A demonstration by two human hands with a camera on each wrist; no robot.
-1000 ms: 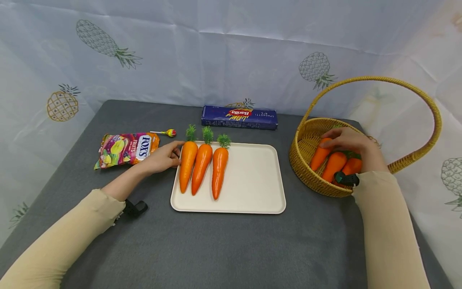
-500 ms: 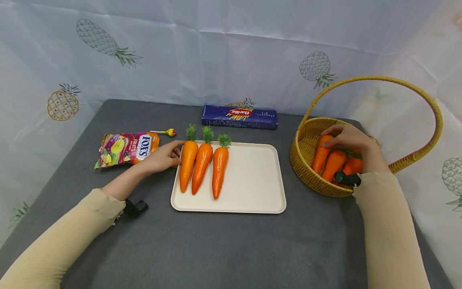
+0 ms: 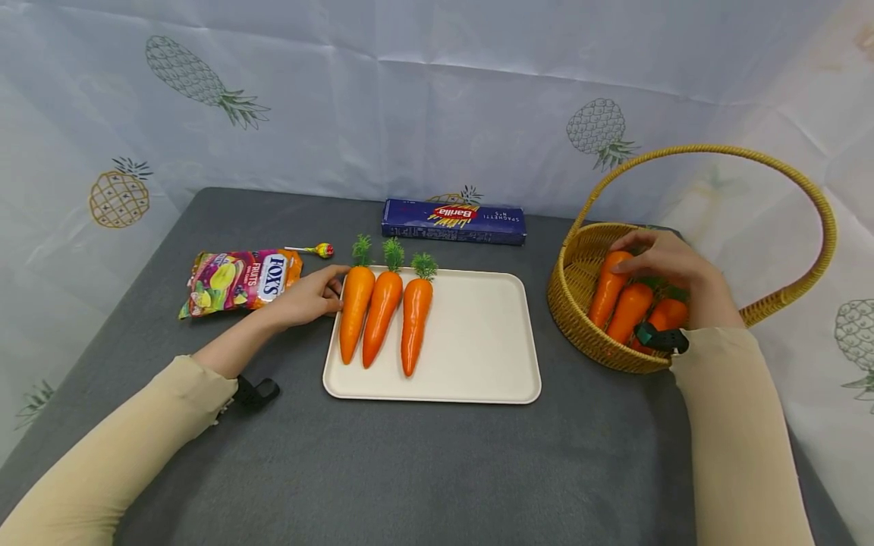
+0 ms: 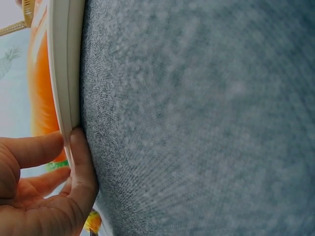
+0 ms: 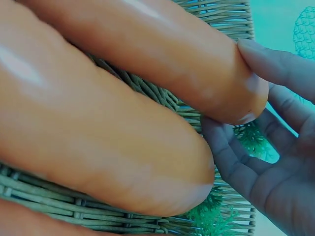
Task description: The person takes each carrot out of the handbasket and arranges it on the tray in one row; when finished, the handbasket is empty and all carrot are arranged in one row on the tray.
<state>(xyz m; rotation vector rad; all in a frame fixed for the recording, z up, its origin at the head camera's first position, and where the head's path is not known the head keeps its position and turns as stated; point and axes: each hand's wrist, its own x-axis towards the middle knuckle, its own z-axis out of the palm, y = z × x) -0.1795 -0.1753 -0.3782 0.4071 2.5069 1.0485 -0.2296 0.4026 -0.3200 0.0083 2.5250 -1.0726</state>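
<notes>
My left hand point(image 3: 309, 297) pinches the left rim of a cream tray point(image 3: 478, 334). In the left wrist view, fingers point(image 4: 83, 167) lie on both sides of that rim point(image 4: 66, 59). Three orange carrots with green tops lie side by side on the tray, the leftmost carrot point(image 3: 355, 311) closest to this hand. On the right, my right hand point(image 3: 665, 262) reaches into a wicker basket point(image 3: 570, 318) and grips the thick top end of a carrot point(image 3: 606, 292). Two more carrots, a middle one point(image 3: 630, 311) and a right one point(image 3: 668, 315), rest beside it.
Behind the tray lies a blue spaghetti box point(image 3: 454, 221). A candy bag point(image 3: 239, 282) and a lollipop point(image 3: 317, 250) are at the left. The basket's tall handle point(image 3: 710, 149) arches above the right hand. A pineapple-print cloth point(image 3: 478, 114) hangs behind the grey table point(image 3: 437, 470).
My right hand has shifted slightly up and to the right in the head view, and the carrot it grips has moved up a little. The left hand and tray stay put.
</notes>
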